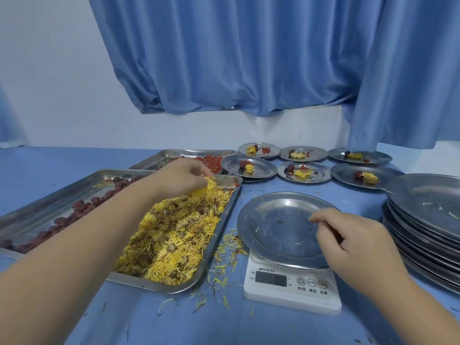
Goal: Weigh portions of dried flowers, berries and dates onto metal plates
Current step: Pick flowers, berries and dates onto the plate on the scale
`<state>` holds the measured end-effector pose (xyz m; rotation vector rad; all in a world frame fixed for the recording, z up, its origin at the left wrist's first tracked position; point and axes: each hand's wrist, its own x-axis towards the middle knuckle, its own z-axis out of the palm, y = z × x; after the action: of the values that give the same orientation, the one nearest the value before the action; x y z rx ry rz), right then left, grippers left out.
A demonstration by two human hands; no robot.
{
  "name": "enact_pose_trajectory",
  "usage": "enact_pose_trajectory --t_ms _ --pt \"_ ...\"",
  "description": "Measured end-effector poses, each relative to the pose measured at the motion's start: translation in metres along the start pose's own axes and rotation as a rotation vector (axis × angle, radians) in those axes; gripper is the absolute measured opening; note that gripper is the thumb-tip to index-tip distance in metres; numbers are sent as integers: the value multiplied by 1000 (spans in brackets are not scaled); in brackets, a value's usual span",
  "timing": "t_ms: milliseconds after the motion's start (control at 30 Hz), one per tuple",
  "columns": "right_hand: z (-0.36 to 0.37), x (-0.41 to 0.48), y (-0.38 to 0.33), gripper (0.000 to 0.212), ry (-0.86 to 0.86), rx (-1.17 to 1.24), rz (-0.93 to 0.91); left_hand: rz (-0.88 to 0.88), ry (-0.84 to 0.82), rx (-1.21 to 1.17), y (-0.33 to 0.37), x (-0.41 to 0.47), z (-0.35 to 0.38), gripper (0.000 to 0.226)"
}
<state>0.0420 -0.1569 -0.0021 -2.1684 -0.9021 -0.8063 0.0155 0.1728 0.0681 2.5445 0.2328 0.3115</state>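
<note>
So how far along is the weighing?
Six filled plates sit at the back. Now the left hand pinches a dried flower from the tray, while the right hand hovers over the nearly bare plate on the scale. A tall stack of unfilled plates on the right suggests plenty remains.

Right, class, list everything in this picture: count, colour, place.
near tray: one, silver, left of scale
dried flowers: heap, yellow, near tray's right
dates: many, dark red, near tray's left
far tray: one, silver, behind near tray
berries: heap, red, in far tray
scale: one, white, front right
plate: one, silver, on scale
filled plates: six, silver, far side
plate stack: one, silver, right edge
curtain: one, blue, behind
tablecloth: one, blue, underneath
left hand: pinches dried flowers over near tray
right hand: fingers curled, over plate
</note>
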Motion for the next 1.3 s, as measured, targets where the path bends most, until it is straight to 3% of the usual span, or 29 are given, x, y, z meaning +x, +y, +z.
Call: enact_pose_trajectory --t_ms 167,433,667,833,967,1100,1300 --pt "-6 3 6 22 32 39 48 -16 -57 -313 30 -6 2 15" --pt "-6 3 11 19 52 35 39 136 -312 -235 87 -4 82 15" --pt "-2 1 7 22 31 -13 -2 162 -302 -56 87 8 102 14" --pt "1 -2 -2 23 14 -37 -108 176 -220 -155 69 -6 76 19" --pt "12 -5 -22 29 44 -51 -317 176 -137 -246 38 -28 49 14" --pt "37 7 -60 27 10 -51 -494 126 -59 -169 -1 -44 5 15" --pt "85 21 -113 17 -56 -67 -354 -69 200 -9 -84 -44 -76 18"
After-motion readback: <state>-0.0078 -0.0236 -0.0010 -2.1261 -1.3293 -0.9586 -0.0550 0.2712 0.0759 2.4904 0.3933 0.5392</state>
